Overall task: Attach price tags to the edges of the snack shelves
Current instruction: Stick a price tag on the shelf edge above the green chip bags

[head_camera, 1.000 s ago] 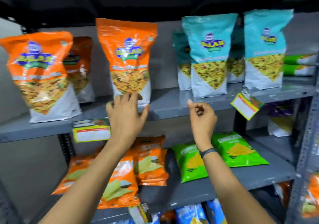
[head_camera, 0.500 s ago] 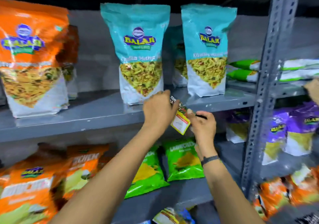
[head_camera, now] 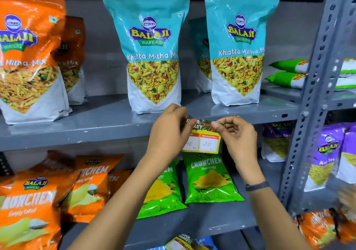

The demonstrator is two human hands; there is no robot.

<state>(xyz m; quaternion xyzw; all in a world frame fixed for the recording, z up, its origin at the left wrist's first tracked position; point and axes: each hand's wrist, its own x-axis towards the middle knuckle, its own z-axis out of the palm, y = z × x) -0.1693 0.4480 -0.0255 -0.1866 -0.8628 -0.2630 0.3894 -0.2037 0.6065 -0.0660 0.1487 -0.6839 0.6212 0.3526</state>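
there, both hands [head_camera: 169, 132] on price tag [head_camera: 201, 141]

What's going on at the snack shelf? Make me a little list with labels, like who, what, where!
left hand: pinching the price tag's top left corner
right hand: pinching the tag's top right corner
price tag: yellow-edged, two white boxes, hanging at the shelf edge
shelf edge: grey metal
above the tag: two teal Khatta Mitha Mix bags, upright
below the tag: green Crunchem packets, lying flat
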